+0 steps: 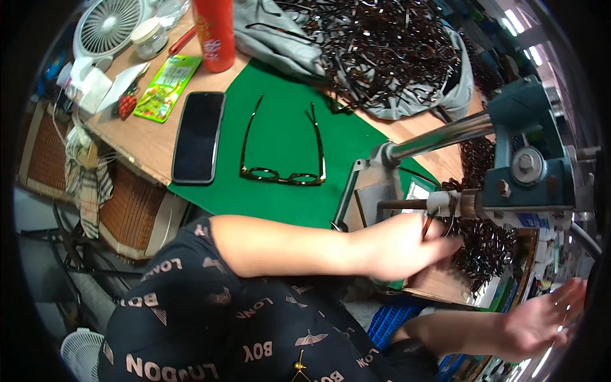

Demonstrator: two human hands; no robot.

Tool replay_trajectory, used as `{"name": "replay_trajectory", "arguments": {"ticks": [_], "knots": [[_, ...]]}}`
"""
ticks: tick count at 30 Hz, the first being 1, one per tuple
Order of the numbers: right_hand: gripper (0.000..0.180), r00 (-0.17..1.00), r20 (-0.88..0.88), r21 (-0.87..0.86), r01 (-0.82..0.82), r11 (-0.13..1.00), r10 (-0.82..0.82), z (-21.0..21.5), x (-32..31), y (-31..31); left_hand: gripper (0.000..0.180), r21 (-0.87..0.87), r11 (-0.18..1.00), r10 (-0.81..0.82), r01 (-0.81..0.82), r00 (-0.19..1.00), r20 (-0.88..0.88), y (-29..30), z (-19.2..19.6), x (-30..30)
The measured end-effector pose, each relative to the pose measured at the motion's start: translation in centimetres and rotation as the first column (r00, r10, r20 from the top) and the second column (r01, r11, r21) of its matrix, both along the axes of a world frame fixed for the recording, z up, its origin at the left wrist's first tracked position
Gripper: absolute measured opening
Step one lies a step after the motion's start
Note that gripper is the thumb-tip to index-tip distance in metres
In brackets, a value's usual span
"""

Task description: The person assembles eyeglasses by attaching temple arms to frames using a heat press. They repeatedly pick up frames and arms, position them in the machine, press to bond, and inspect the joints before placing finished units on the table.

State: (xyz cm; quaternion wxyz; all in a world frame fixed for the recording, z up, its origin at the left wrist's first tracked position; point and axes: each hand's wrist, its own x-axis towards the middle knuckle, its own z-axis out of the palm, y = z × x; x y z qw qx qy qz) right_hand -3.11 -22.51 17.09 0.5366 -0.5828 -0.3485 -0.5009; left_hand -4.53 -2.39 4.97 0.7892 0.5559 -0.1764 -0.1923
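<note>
Held left hand (404,248) curled by teal machine (527,164), couldn't tell its grip for blur; held right hand (538,323) spread, seemingly empty; had eyeglasses (284,180) on green mat (254,204), probably against scratches.

Left forearm (286,249), bare, extended toward 3 o'clock; left hand (404,247) at 4 o'clock, fingers bent, blurred, grip indistinct; right forearm (455,332) likewise directed; right hand (541,323) farther out at 4 o'clock, blurred, fingers loosely extended toward 2 o'clock.
</note>
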Motion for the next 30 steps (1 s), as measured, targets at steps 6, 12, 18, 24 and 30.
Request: {"name": "replay_trajectory", "arguments": {"ticks": [6, 12, 18, 24, 30], "knots": [[0.048, 0.779, -0.627, -0.004, -0.031, 1.0, 0.022, -11.7, -0.8, -1.2, 0.043, 0.74, 0.672, -0.262, 0.031, 0.945, 0.198, 6.6, -4.9, -3.8], [0.049, 0.641, -0.766, -0.026, 0.043, 0.999, -0.048, -15.9, -3.5, -2.5, 0.05, 0.937, 0.241, -0.427, -0.254, 0.839, 0.338, 12.7, -4.7, 0.0], [0.051, 0.55, -0.835, 0.01, 0.058, 0.998, -0.023, -16.7, -5.1, -2.6, 0.033, 0.758, -0.103, 0.396, -0.644, 0.673, 0.625, 17.5, -5.5, 11.8], [0.046, 0.5, -0.865, -0.017, 0.04, 0.999, -0.034, -18.2, -4.9, -2.7, 0.03, 0.561, 0.192, 0.37, -0.805, 0.589, 0.719, 20.8, -10.6, 17.3], [0.017, 0.188, -0.929, -0.357, -0.226, 0.907, -0.319, -23.6, -4.5, -4.7, 0.016, -0.253, 0.761, 0.626, -0.597, 0.779, 0.042, 18.2, -3.4, 13.1]]}}
